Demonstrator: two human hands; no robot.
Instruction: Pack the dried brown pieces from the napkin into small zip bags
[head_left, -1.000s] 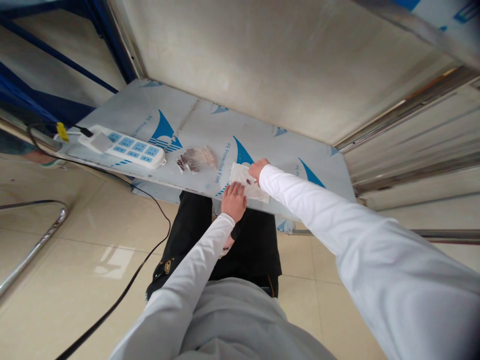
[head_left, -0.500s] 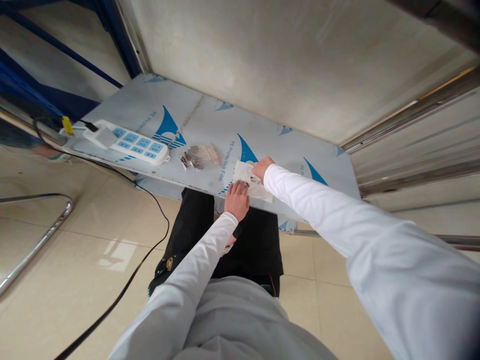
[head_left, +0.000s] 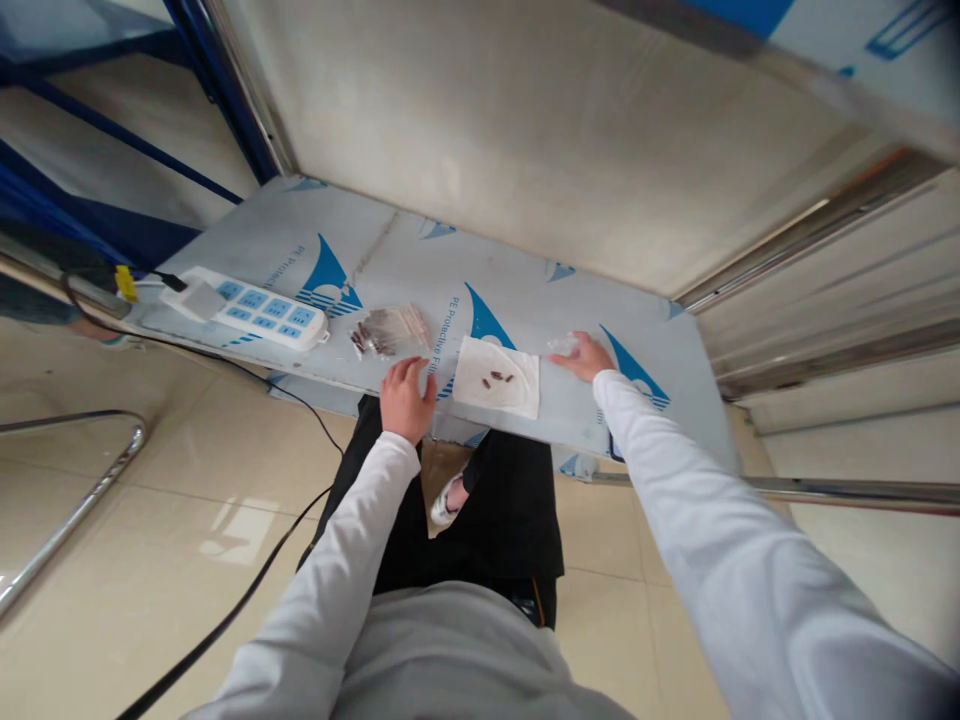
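Observation:
A white square sheet (head_left: pixel 469 385), paper or cloth, lies near the front edge of the shelf with several small dark brown pieces (head_left: pixel 497 376) on it. To its right, my right hand (head_left: pixel 589 358) has its fingers closed on a small clear plastic bag (head_left: pixel 561 346) at the shelf surface. My left hand (head_left: pixel 405 400) is at the front edge, left of the sheet, thumb and fingers apart and holding nothing that I can see. Just beyond its fingertips is a pile of clear plastic bags (head_left: pixel 397 328), with dark brown pieces showing at the left end.
A white power strip (head_left: pixel 277 315) with a plugged-in adapter (head_left: pixel 199 298) occupies the shelf's left side. Its black cable (head_left: pixel 247 590) hangs to the floor. A metal wall (head_left: pixel 487 130) rises behind the film-covered shelf (head_left: pixel 405 260). Another person's arm (head_left: pixel 45 308) shows at far left.
Both hands have come off the white sheet, uncovering the brown pieces. My right hand moved right with the clear bag; my left hand moved left toward the bag pile and opened.

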